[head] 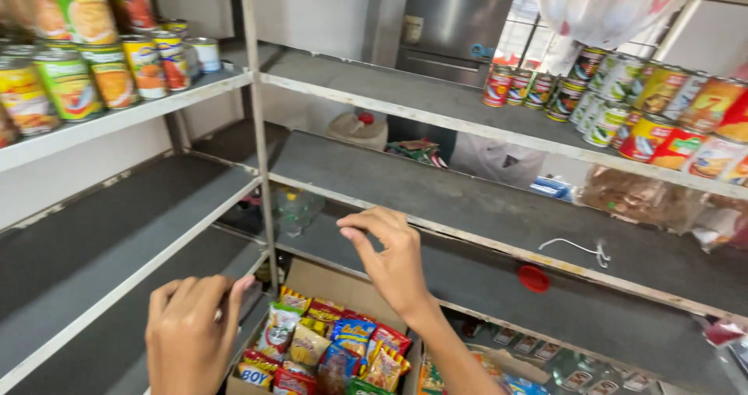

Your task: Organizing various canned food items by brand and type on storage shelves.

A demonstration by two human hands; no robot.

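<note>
Right-hand fingers [366,235] pinched, empty.

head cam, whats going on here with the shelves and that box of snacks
A person stands at grey metal shelving, both bare hands raised over an open cardboard box packed with colourful snack packets. The right hand is up by the edge of the middle shelf, fingers pinched together; whether it holds anything cannot be told. The left hand is curled near the upright post. Rows of tin cans fill the upper shelves, and the middle shelf is mostly bare.
</note>
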